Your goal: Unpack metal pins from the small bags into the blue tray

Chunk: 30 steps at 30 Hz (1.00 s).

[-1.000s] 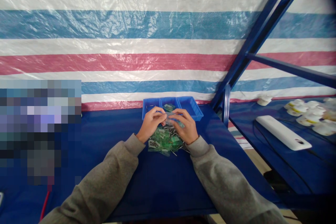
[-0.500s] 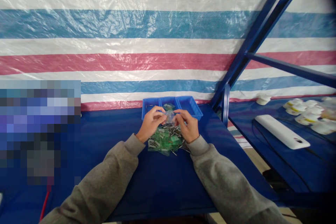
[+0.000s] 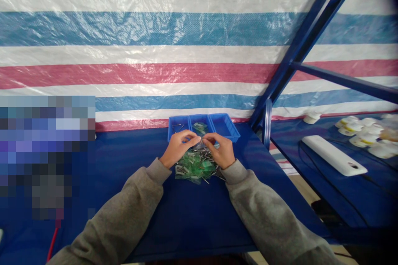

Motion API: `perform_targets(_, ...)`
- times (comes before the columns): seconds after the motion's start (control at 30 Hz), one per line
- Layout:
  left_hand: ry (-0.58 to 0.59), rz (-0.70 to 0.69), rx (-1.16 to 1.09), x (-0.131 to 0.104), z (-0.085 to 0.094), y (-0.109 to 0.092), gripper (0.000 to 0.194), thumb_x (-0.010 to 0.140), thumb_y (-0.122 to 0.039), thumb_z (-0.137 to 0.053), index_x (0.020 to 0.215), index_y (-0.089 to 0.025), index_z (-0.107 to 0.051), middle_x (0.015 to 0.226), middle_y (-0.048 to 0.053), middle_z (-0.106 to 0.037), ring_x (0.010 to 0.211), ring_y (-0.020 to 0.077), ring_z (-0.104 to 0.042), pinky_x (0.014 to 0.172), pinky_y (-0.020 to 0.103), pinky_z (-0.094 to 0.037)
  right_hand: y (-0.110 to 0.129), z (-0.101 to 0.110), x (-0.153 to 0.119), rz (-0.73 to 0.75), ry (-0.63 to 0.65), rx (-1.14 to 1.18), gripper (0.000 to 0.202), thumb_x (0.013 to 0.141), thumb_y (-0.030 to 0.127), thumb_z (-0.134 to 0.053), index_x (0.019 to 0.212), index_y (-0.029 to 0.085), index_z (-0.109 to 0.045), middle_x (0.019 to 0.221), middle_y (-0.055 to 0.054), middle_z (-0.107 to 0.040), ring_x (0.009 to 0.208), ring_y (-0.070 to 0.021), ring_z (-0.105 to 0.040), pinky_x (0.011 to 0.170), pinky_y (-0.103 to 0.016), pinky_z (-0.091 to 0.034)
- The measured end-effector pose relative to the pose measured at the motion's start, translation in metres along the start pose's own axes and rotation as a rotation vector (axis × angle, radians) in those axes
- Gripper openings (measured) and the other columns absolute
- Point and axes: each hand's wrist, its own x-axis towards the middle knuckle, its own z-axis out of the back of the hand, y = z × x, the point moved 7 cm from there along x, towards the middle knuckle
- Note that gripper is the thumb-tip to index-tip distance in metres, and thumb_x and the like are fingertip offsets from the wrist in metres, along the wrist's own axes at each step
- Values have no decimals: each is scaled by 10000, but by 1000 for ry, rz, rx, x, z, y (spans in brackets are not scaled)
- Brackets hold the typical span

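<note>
One small clear bag (image 3: pixel 197 145) is up between the fingertips, right over the middle of a messy pile, and both the left hand (image 3: pixel 178 147) and the right hand (image 3: pixel 223 151) have thumb and finger pinched closed on it. Underneath it's green packets (image 3: pixel 195 170) all heaped together, with loose metal pins (image 3: pixel 205 156) mixed in toward the back and right. Just behind the hands there's a blue tray (image 3: pixel 228 126) with three compartments: a few thin bits in the left one, more green packets in the middle one. All of that sits on a shiny dark blue table (image 3: pixel 189 219), with a red, white and blue striped sheet (image 3: pixel 155 54) as the backdrop and a blue metal frame (image 3: pixel 281 76) slanting up on the right. Past the frame is a second blue table (image 3: pixel 337 211) with a long white device (image 3: pixel 334 155), a black cable and a bunch of round white things (image 3: pixel 368 132). Stuff I can't make out: whatever's in the bag, since it's tiny and the fingers cover part of it, and the left side, which is pixelated apart from a red cord (image 3: pixel 53 242) that runs off the bottom edge. Pile's partly hidden by the hands too.
</note>
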Motion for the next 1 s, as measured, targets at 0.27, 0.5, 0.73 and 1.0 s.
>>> perform_targets(0.27, -5, 112, -177, 2, 1, 15, 220, 764, -326, -657, 870, -139, -613, 660, 18, -638, 587, 130, -590, 598, 253, -473, 7, 10, 1, 10, -69, 30, 146, 893, 231, -472, 929, 198, -610, 887, -46, -655, 700, -144, -612, 679, -290, -506)
perform_targets(0.5, -28, 115, -291, 3, 2, 13, 263, 750, -338, -677, 885, -149, -554, 632, -8, -615, 556, 114, -576, 593, 249, -475, 19, 8, 0, 171, -48, -16, 170, 859, 191, -519, 954, 215, -658, 1133, -101, -551, 925, -199, -589, 760, -356, -513)
perform_targets(0.73, 3, 43, -100, 2, 2, 2, 303, 820, -419, -588, 896, -131, -641, 833, 59, -635, 738, 143, -590, 636, 244, -477, 16, 8, 0, 122, -54, -72, 117, 882, 229, -508, 871, 192, -618, 859, -58, -647, 793, -170, -601, 752, -315, -493)
perform_targets(1.0, 122, 9, 22, 0, -6, 2, 300, 769, -367, -668, 979, -153, -649, 946, 74, -669, 856, 176, -617, 769, 292, -493, 5, 7, -2, -32, -74, -30, 167, 863, 323, -540, 949, 197, -608, 752, -11, -682, 636, -135, -632, 662, -250, -502)
